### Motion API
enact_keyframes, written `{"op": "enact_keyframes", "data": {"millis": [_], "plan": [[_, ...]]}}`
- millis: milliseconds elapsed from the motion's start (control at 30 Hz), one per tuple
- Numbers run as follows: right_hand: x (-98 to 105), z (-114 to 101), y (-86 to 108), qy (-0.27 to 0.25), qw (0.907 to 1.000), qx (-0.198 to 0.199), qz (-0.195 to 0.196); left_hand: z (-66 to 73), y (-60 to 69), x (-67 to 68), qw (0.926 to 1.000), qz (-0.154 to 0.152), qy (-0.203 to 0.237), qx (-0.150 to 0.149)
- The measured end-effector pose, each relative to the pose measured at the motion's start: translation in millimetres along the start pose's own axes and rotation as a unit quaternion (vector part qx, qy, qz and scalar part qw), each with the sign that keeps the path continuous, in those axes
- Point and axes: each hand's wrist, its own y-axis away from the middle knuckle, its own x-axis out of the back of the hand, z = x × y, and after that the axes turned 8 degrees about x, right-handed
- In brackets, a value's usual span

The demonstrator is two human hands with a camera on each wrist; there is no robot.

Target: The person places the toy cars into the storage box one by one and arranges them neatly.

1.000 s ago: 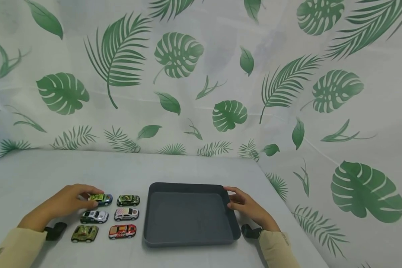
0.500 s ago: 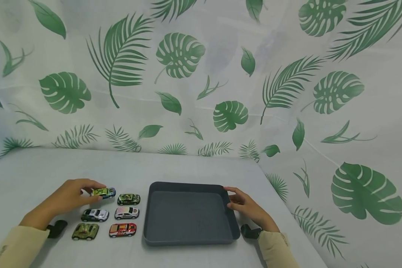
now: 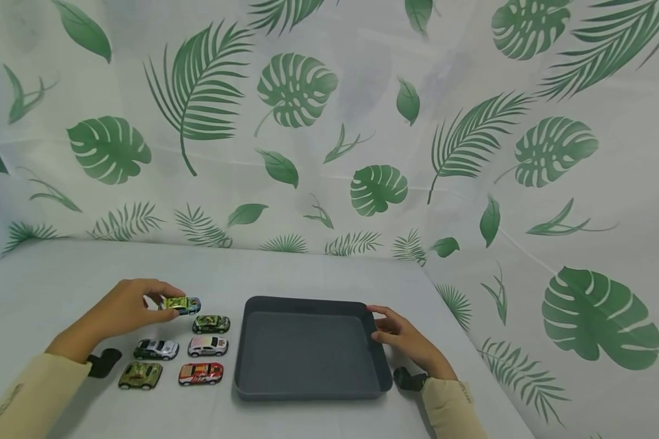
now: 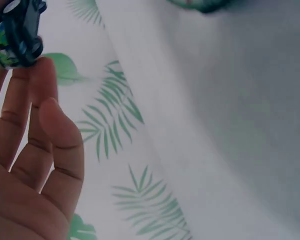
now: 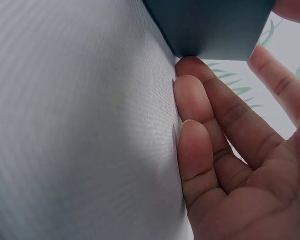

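Observation:
My left hand [image 3: 125,308] pinches a green-and-blue toy car [image 3: 181,305] between thumb and fingers, raised above the table. In the left wrist view the same toy car [image 4: 17,35] shows its dark underside and wheels at the fingertips. My right hand [image 3: 409,342] holds the right wall of a dark grey rectangular tray [image 3: 313,395], with thumb and index finger at its rim. The right wrist view shows the tray's outer wall [image 5: 215,30] and the other fingers low against the white cloth. Nothing lies inside the tray.
Left of the tray stand a dark green camouflage car [image 3: 211,324], a pink-and-white car [image 3: 207,346], a red car [image 3: 200,374], a silver-and-black car [image 3: 156,349] and an olive camouflage car [image 3: 140,375]. A leaf-print curtain [image 3: 307,146] rises behind the white table [image 3: 307,421].
My left hand has lifted the green-and-blue toy car off the table and carried it up and to the right. The right hand keeps its place at the tray.

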Motion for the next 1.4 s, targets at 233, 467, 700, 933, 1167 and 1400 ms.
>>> {"op": "enact_keyframes", "data": {"millis": [233, 467, 700, 933, 1167, 1400], "plan": [[0.0, -1.0, -0.1, 0.000, 1.0000, -0.002, 0.000, 12.9, -2.8, -2.2, 0.9989, -0.001, 0.046, -0.004], [-0.9, 0.1, -0.1, 0.002, 1.0000, 0.000, 0.000, 26.3, -7.4, -3.5, 0.9972, -0.007, 0.072, -0.021], [-1.0, -1.1, -0.4, 0.002, 1.0000, 0.000, 0.000, 41.2, -14.8, -4.1, 0.9962, -0.012, 0.077, -0.038], [-0.6, -2.1, 0.6, 0.000, 1.0000, -0.002, 0.001, 56.6, -25.4, -8.3, 0.9934, -0.027, 0.102, -0.046], [-1.2, -2.1, -0.3, 0.003, 0.9999, -0.012, 0.008, 69.2, -34.4, -15.7, 0.9900, -0.037, 0.122, -0.061], [-0.5, -1.9, -0.5, 0.003, 0.9999, -0.011, 0.005, 80.8, -43.6, -23.6, 0.9871, -0.045, 0.133, -0.077]]}}
